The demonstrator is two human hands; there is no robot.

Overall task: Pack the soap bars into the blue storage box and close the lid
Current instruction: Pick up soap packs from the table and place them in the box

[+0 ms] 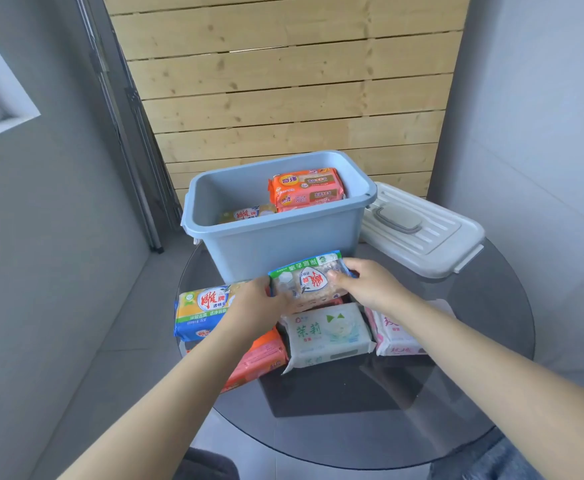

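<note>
Both hands pinched one clear soap pack (309, 280), the left hand (259, 306) at its left end, the right hand (370, 287) at its right, just near of the blue box (273, 244). Its label showed 雕牌. Inside the box sat an orange pack (306, 188) and a yellow pack (247, 213). The lid (422, 233) lay right of the box. On the glass table (456, 393) lay a 雕牌 pack (202, 311), a 茉莉 pack (328, 334), a pink pack (394, 334) and a red pack (259, 362).

Box at the far side of the desk, soap near

The storage box (276, 237) stands on the desk (474, 393) with two soap packs (306, 188) inside. The lid (422, 233) lies right of it. More soap packs (328, 332) lie in a row on the near side of the box.
</note>
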